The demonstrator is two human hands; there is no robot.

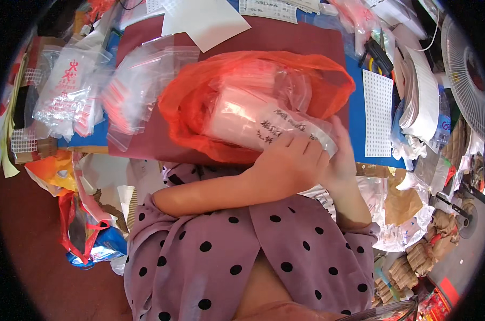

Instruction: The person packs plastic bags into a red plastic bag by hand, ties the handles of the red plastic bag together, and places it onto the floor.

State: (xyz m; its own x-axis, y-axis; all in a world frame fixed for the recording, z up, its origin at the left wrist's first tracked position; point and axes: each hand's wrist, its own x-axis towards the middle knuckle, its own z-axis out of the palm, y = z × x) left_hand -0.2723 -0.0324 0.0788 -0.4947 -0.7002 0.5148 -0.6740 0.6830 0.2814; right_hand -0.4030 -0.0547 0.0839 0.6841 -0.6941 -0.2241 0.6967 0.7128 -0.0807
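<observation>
A clear plastic packet [237, 115] with a white, handwritten label [290, 125] lies across the mouth of a red plastic bag [181, 101]. My left hand [290, 163] reaches over from the left, its fingers curled down on the packet's near edge beside the writing. At the packet's right end, my right hand [343, 155] grips the edge, fingers behind it and partly hidden. More clear packets [253, 75] show inside the red bag, behind the held one. Beneath the bag is a dark red board [138, 48].
Clear zip bags [141, 80] are piled left of the red bag, with another stack [68, 91] further left. White paper [205, 24] lies at the back. Black-handled scissors [379, 56], a dotted sheet [378, 112], a paper stack [420, 93] and a fan [470, 69] stand right.
</observation>
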